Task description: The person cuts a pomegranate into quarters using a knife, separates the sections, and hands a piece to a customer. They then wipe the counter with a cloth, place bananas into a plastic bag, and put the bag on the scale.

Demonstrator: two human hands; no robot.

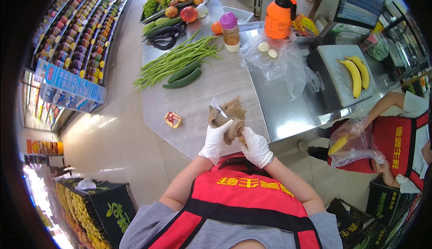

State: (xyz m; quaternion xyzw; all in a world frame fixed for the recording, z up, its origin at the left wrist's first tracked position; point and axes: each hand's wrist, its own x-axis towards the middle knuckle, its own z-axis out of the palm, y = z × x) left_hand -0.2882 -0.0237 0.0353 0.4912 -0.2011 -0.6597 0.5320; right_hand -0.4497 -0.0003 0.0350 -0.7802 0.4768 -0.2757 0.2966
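Observation:
My left hand (pixel 217 141), in a white glove, grips a brown cloth (pixel 231 124) over the counter's front edge. The cloth is wrapped around a knife, whose bare blade (pixel 218 107) sticks out away from me. My gloved right hand (pixel 255 146) closes on what looks like the knife's handle (pixel 241 139), mostly hidden by cloth and fingers. A piece of cut pomegranate (pixel 173 119) lies on the counter to the left, apart from my hands. Beyond them rest two cucumbers (pixel 183 75) and a spread of long green beans (pixel 175 60).
Eggplants (pixel 165 36), a tray of fruit, a purple-lidded bottle (pixel 231 33) and an orange pressure sprayer (pixel 278 16) stand farther back. Right are plastic bags (pixel 287 63) and bananas (pixel 354 73) on a scale. A co-worker in a red apron holds a bagged banana (pixel 338 144) at right.

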